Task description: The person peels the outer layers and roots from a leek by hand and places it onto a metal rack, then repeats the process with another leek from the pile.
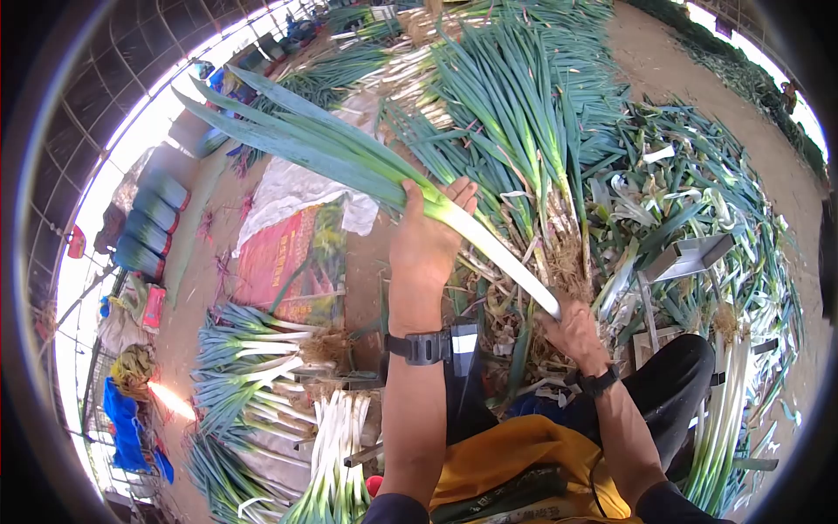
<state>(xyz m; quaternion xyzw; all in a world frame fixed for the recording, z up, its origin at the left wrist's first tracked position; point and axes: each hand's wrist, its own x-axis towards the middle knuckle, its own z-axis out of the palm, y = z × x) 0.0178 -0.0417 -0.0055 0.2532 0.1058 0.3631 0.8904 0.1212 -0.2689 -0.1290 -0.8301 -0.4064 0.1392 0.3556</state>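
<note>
A long green onion (pixel 502 251) with a white stalk and blue-green leaves lies slantwise across my view, its leaves pointing to the upper left. My left hand (pixel 429 231) grips it where white turns to green, thumb on one side and fingers on the other. At the root end, my right hand (pixel 576 336) is closed around the tip of the stalk, and its fingers hide the roots. Just beyond both hands, a large bundle of untrimmed green onions (pixel 532 148) leans with brown roots toward me.
Stripped leaves (pixel 698 192) are heaped on the right beside a metal stand (pixel 690 258). Cleaned green onions (pixel 271 358) lie in piles at the lower left, with more stalks (pixel 720 419) at the lower right. A printed sack (pixel 284 262) covers the ground on the left.
</note>
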